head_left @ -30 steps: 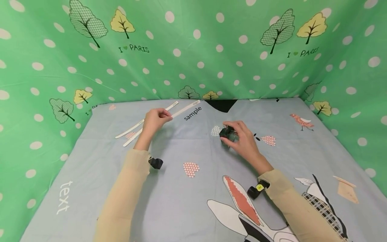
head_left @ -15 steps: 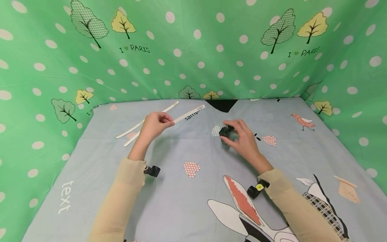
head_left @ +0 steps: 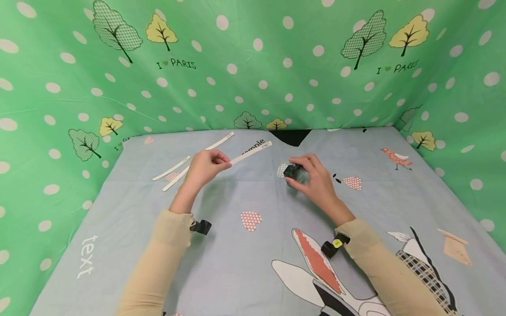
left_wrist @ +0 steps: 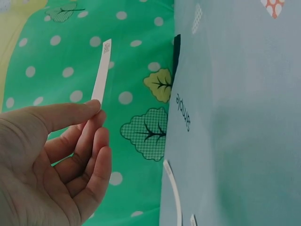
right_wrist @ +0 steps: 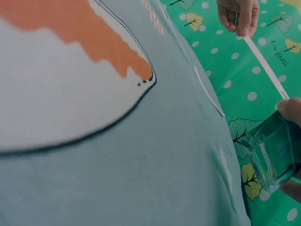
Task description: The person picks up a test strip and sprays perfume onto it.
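My left hand [head_left: 208, 166] pinches the near end of a white paper test strip [left_wrist: 100, 75] between thumb and forefinger. The strip points up and to the right in the head view, with small print at its far end. To the right, my right hand [head_left: 319, 182] grips a square teal glass perfume bottle [right_wrist: 273, 150], thumb on one side and fingers on the other. The bottle's dark top [head_left: 291, 170] faces the left hand. From the right wrist, the strip's printed end overlaps the right thumb. More white strips [head_left: 171, 168] lie on the cloth beside the left hand, partly hidden by it.
A grey-blue printed cloth [head_left: 221, 245] covers the table. Green dotted fabric [head_left: 253, 57] rises behind it and along both sides. Black wrist cameras [head_left: 330, 249] sit on both forearms.
My left hand has moved right and toward me, and the strip it pinches has shifted the same way. My right hand has eased slightly left with the perfume bottle.
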The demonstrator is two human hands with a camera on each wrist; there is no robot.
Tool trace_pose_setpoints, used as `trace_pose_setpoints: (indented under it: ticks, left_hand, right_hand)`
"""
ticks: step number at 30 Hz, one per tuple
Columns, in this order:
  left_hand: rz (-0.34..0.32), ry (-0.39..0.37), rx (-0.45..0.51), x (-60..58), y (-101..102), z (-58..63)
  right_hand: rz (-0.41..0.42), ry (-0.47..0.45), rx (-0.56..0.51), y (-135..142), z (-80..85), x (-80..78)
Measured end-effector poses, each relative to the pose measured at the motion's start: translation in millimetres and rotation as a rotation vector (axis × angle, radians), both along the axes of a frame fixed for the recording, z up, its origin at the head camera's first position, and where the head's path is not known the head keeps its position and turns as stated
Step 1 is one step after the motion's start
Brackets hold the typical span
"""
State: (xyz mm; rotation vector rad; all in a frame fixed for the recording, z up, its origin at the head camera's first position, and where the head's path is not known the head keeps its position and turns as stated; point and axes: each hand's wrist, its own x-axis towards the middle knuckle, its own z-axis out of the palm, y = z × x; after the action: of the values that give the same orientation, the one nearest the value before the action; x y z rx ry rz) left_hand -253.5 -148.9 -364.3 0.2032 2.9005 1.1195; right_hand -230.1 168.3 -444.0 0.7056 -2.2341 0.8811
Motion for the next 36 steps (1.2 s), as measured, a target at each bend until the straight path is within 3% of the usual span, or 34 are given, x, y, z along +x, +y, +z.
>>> trace_pose_setpoints:
  ticks: [12,21,36]
  left_hand:
    - [-0.005,-0.005,0.000,0.9,6,-3.5]
    - [0.000,-0.007,-0.004,1.4,4,-4.4]
    - [0.058,-0.021,-0.037,6.5,-31,-12.9]
  right_hand:
    - [0.001,0.011,0.004,0,1.7,-0.1]
    - [-0.007,-0.039,-0.011,2,2.7,2.4]
    - [-0.016,-0.064,-0.010,6,0.2,2.6]
